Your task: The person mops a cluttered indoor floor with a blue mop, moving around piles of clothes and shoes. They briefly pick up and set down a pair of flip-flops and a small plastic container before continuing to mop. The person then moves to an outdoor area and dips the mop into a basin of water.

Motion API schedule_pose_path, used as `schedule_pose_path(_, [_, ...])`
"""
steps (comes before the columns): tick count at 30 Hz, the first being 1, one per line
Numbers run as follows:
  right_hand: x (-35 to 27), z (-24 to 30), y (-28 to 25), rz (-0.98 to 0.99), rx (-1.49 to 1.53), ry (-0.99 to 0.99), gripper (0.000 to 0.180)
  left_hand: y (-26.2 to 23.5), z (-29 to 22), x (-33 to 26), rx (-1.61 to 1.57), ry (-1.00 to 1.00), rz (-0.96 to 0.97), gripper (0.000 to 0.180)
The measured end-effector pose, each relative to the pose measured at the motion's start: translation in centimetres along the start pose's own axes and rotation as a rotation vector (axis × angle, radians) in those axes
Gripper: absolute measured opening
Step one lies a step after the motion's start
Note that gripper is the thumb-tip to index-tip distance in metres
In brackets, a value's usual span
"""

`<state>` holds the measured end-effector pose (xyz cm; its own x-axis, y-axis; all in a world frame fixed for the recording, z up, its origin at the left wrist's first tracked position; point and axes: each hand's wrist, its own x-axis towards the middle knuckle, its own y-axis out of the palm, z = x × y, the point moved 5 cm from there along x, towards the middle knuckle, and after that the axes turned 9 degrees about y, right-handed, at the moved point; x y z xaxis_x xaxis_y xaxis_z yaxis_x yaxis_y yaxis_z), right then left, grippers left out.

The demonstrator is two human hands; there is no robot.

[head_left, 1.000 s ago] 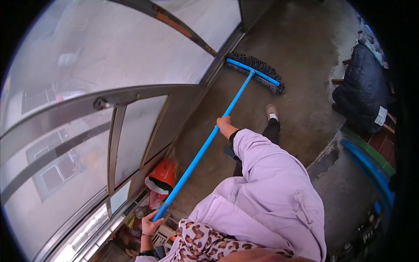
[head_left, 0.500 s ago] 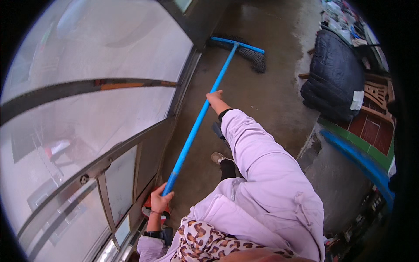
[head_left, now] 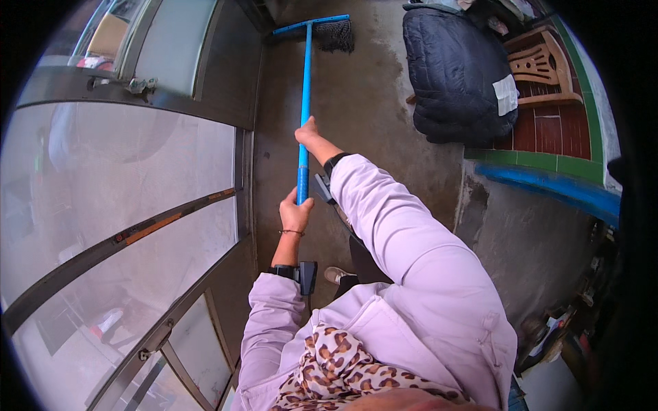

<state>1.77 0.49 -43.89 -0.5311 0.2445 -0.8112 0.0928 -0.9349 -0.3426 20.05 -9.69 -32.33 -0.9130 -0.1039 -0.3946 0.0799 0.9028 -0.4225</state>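
A mop [head_left: 306, 89] with a long blue handle runs away from me over the wet-looking floor. Its wide head [head_left: 334, 33], a blue bar with dark strands, lies flat at the far end, close to the metal-framed glass doors. Around the near end of the handle my left hand [head_left: 295, 214] is closed. Farther up the shaft my right hand [head_left: 311, 131] grips it as well. Both wrists carry dark bands with small black devices.
Metal-framed frosted glass doors [head_left: 130, 164] stand along the left. A dark quilted cover [head_left: 452, 75] drapes over something at the right, beside a wooden chair [head_left: 541, 65]. A green-edged tiled step [head_left: 541, 163] with a blue side lies nearer.
The mop has swung from slanting rightward to nearly straight ahead, its head now farther off and more to the left. My left hand has moved forward, nearer the right hand.
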Motion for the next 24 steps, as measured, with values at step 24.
schedule_pose_path(24, [-26.4, -50.8, 21.6, 0.060, -0.141, 0.822, 0.060, -20.0, 12.9, -63.2, -0.035, -0.189, -0.012, 0.045])
